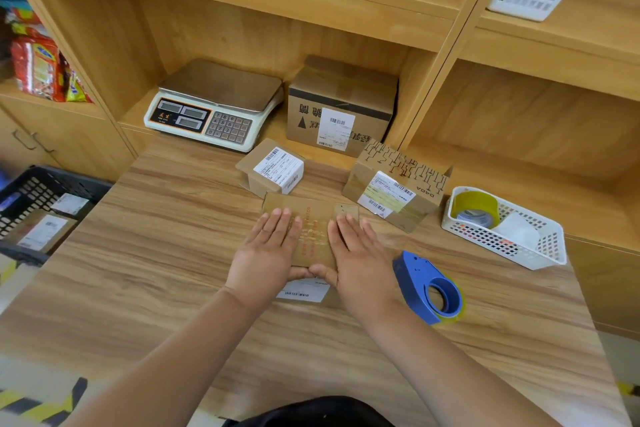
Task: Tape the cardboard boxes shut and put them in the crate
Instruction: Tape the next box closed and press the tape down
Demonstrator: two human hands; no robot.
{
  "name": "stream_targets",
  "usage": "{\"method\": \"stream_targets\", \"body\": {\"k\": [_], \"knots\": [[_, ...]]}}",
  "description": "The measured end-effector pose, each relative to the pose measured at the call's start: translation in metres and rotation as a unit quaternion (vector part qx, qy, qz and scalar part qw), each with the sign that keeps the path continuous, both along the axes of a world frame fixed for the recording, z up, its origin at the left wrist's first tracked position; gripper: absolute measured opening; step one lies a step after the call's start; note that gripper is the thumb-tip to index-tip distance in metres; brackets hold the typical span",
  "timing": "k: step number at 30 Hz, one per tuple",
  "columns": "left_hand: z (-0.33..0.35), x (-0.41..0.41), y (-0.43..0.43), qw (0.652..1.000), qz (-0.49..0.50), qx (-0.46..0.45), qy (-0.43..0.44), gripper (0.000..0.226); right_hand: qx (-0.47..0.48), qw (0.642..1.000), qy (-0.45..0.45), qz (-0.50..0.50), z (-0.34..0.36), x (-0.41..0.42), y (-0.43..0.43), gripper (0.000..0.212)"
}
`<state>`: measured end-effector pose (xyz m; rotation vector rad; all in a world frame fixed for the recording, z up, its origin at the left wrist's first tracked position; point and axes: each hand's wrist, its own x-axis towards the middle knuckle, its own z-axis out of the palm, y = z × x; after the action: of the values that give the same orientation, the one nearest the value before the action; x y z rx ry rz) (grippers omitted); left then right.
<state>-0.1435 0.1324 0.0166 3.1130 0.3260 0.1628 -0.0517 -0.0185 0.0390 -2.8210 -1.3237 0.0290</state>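
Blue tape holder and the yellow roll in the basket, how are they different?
The blue tape holder lies on the table; the yellow roll sits inside the white basket. The holder has a blue plastic body; the roll is bare. Both carry yellowish tape and neither is being held.

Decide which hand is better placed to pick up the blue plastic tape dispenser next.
Right, probably. The blue plastic tape dispenser lies just beside the right hand; the left hand presses the flat brown cardboard box on the far side and would have to cross over.
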Motion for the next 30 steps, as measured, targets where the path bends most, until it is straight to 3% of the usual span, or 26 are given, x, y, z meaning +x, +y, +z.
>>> {"method": "stream_targets", "body": {"k": [3,7,9,14,18,20,26,30], "knots": [[-0.001,-0.003,0.001,1.0,0.008,-0.015,0.008,0.085,0.035,0.999,0.013,0.017,-0.002,-0.003,-0.003,0.087],[0.001,-0.008,0.008,0.998,0.036,-0.042,0.025,0.085,0.219,0.975,0.042,0.018,-0.004,-0.003,-0.018,0.068],[0.003,-0.011,0.013,0.996,0.064,-0.061,0.017,0.09,0.265,0.961,0.08,-0.017,-0.009,-0.004,-0.026,0.071],[0.006,-0.032,0.029,0.986,0.118,-0.104,-0.051,0.09,0.187,0.965,0.179,-0.045,-0.022,-0.011,-0.029,0.101],[-0.006,-0.051,0.04,0.976,0.108,-0.139,-0.129,0.085,0.197,0.945,0.251,-0.07,-0.028,-0.019,-0.011,0.072],[-0.009,-0.06,0.048,0.967,0.109,-0.176,-0.145,0.087,0.188,0.939,0.28,-0.072,-0.035,-0.021,-0.004,0.069],[-0.012,-0.084,0.056,0.948,0.187,-0.205,-0.159,0.088,0.105,0.972,0.201,-0.055,-0.036,-0.03,0.021,0.092],[0.02,-0.08,0.047,0.883,0.267,-0.324,-0.211,0.084,0.054,0.992,0.116,-0.023,-0.024,-0.046,0.034,0.085]]}}
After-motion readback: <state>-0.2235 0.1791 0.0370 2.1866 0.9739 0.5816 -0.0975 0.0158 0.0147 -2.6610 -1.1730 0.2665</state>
